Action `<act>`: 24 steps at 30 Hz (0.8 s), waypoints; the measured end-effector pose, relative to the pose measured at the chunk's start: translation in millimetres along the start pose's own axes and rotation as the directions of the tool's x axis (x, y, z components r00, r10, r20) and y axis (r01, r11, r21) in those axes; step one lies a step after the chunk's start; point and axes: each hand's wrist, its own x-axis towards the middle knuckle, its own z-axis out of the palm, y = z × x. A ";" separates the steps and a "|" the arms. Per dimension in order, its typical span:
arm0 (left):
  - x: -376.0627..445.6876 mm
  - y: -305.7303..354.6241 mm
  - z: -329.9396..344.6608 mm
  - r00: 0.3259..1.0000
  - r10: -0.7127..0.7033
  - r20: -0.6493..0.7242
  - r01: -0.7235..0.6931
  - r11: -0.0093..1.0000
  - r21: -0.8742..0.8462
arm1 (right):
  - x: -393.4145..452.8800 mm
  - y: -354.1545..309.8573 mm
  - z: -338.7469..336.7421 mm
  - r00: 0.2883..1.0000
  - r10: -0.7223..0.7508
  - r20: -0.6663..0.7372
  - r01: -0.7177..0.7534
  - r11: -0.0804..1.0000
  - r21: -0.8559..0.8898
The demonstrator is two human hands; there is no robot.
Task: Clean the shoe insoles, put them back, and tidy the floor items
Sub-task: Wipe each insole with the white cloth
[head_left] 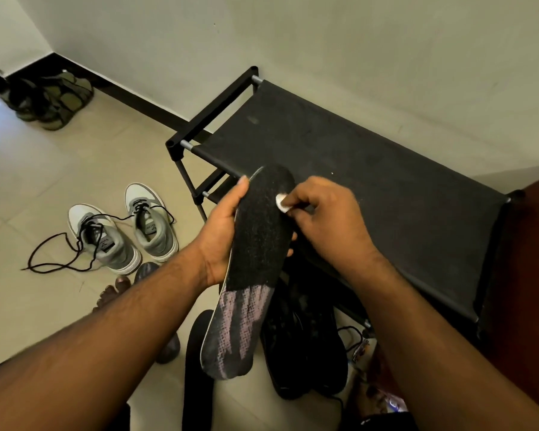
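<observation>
Insole (255, 244) is held up above the black shoes (305, 346) on the floor; left hand (221, 234) grips its edge, right hand (327, 219) pinches a small white pad (281, 203) against it.

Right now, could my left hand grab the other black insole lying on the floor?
Probably not yet: the left hand grips the raised black insole. The black floor insole lies uncovered just below.

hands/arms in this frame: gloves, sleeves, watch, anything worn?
Nothing worn that shows. Left hand and right hand are bare, with no gloves and no rings visible. Both forearms are bare to the frame edge: no sleeves, watch or bands. Light hair shows on the forearms.
</observation>
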 end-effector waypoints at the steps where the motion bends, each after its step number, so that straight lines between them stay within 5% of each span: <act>1: 0.6 4.0 -1.4 0.999 0.035 -0.010 -0.035 0.999 -0.030 | -1.2 -3.9 2.2 0.996 -0.021 0.088 0.017 0.999 0.039; 3: 0.9 13.7 -6.4 0.993 0.103 -0.049 -0.106 0.992 -0.064 | -2.7 -12.7 3.5 0.953 -0.029 0.301 -0.005 0.994 0.112; 8: -1.3 33.6 -22.9 0.972 0.204 -0.113 -0.219 0.966 -0.138 | -10.0 -26.3 2.9 0.712 -0.007 0.702 -0.223 0.946 0.235; 13: -5.6 49.9 -31.8 0.950 0.283 -0.129 -0.307 0.921 -0.239 | -6.3 -22.2 -8.0 0.769 0.083 0.634 -0.481 0.728 0.488; 17: -6.6 54.4 -32.6 0.945 0.290 -0.149 -0.323 0.899 -0.295 | -13.5 -26.7 -2.9 0.671 0.063 0.739 -0.646 0.539 0.541; 21: -8.1 48.5 -26.8 0.964 0.245 -0.103 -0.265 0.912 -0.312 | -9.7 -28.1 1.5 0.694 0.169 0.700 -0.707 0.344 0.617; 24: -8.5 39.5 -16.8 0.984 0.173 -0.032 -0.175 0.945 -0.278 | -6.7 -27.8 -0.3 0.737 0.246 0.629 -0.675 0.294 0.676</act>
